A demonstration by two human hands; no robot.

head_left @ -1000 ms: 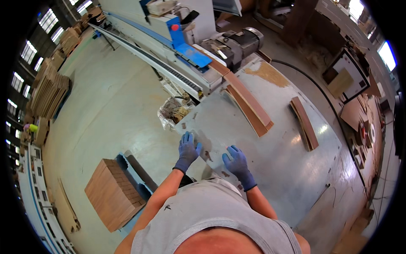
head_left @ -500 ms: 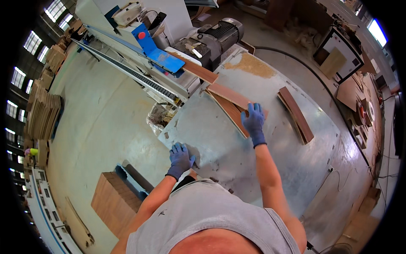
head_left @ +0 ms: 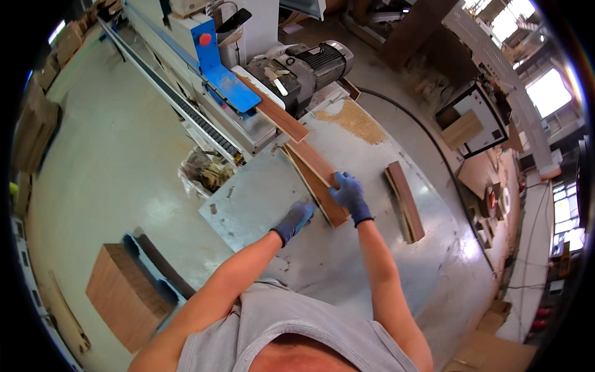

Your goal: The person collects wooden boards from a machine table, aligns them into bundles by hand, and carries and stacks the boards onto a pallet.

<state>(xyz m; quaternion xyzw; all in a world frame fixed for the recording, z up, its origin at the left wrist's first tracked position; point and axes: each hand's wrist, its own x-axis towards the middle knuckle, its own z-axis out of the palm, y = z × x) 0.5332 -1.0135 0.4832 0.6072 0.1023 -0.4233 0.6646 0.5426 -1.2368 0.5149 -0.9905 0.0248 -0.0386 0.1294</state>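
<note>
Both my hands wear blue work gloves over a metal table (head_left: 260, 217). With its fingers bent round the near right end of a reddish-brown wooden plank (head_left: 312, 161), my right hand (head_left: 351, 197) grips that plank. Under and beside it, at a slight angle, lies a second plank (head_left: 333, 212). My left hand (head_left: 296, 221) is low over the table, left of this second plank's near end, fingers stretched out and holding nothing. A third plank (head_left: 283, 120) sticks out of the machine from under a blue guard (head_left: 232, 88), its end close to the gripped plank.
More narrow wood strips (head_left: 404, 203) lie together on the table's right side. Sawdust (head_left: 354, 121) covers the far corner near a motor (head_left: 325, 62). A bag of scraps (head_left: 207, 173) stands by the conveyor (head_left: 176, 93). A wooden block stack (head_left: 127, 297) stands at lower left.
My left hand has moved from the table's near left edge rightward to the planks. My right hand has gone from lying on the plank to gripping its end. The view has shifted.
</note>
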